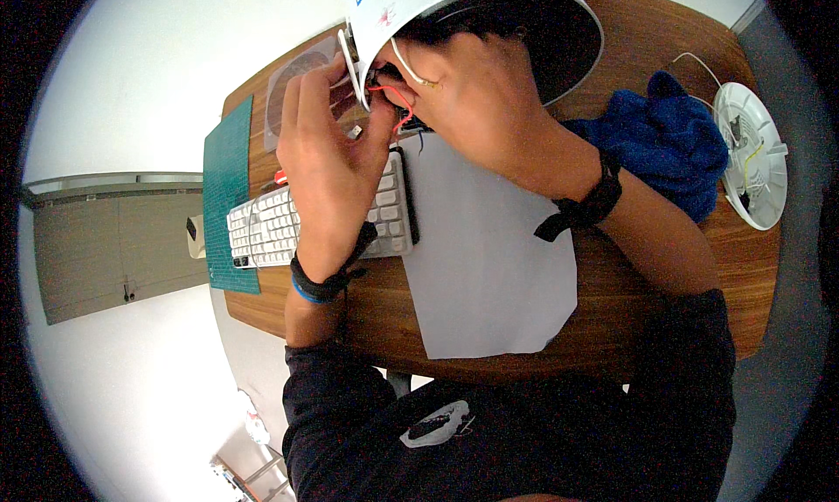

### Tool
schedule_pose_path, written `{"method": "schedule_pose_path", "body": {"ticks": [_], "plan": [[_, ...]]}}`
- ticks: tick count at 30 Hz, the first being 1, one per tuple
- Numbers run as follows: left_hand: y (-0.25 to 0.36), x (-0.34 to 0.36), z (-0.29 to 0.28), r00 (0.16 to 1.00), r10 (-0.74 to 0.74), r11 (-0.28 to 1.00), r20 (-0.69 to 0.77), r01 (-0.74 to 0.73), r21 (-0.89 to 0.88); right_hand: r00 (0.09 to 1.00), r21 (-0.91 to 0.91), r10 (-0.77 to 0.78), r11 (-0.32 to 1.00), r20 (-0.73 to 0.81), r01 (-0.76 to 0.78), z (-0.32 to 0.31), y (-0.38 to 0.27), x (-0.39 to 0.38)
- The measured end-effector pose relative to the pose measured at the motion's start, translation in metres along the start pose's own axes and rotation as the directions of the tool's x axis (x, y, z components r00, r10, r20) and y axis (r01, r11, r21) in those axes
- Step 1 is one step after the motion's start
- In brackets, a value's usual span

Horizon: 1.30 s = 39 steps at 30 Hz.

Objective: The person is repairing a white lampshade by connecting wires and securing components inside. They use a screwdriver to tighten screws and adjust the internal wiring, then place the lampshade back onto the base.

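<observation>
We are apparently handling wiring: red wire (412,105) is looping beside white housing (383,17) on far tabletop (651,26). Left hand (322,157) is resting curled at edge, right hand (481,100) partly inside; finger grips we cannot tell. Next move probably needing steady housing.

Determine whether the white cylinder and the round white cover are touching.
Apart: the head view shows wooden tabletop between the white cylinder and round white cover.
</observation>
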<state>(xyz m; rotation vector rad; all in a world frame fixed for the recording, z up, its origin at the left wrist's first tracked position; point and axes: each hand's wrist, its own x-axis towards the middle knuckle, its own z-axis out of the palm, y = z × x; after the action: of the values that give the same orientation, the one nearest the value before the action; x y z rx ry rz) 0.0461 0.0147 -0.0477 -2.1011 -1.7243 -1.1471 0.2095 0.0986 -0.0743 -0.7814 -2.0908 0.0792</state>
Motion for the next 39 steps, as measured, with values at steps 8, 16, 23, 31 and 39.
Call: {"method": "schedule_pose_path", "body": {"ticks": [8, 16, 23, 31, 39], "plan": [[-0.0026, -0.0017, 0.0008, 1.000, -0.019, 1.000, -0.001, 0.019, -0.013, 1.000, 0.052, -0.012, 0.999, 0.014, 0.011, 0.0017, 0.0005, -0.0001], [-0.0004, -0.0026, -0.0008, 1.000, 0.006, 0.999, 0.006, -0.006, 0.048, 0.999, 0.035, -0.027, 0.999, -0.026, 0.028, 0.0026, -0.0019, -0.0017], [0.0009, -0.0016, -0.0024, 1.000, 0.028, 0.999, 0.010, -0.028, 0.042, 0.999, -0.002, -0.033, 0.999, -0.035, 0.033, 0.0025, -0.0006, -0.0006], [0.0019, -0.0014, -0.0028, 1.000, 0.019, 0.997, 0.022, -0.020, 0.073, 0.999, 0.019, -0.047, 0.999, -0.011, 0.047, -0.0004, -0.0036, 0.0017], [0.0023, -0.0023, -0.0020, 1.000, 0.025, 0.997, 0.018, -0.026, 0.078, 0.995, -0.037, -0.096, 0.995, 0.035, 0.097, -0.0031, -0.0050, -0.0030]]}}
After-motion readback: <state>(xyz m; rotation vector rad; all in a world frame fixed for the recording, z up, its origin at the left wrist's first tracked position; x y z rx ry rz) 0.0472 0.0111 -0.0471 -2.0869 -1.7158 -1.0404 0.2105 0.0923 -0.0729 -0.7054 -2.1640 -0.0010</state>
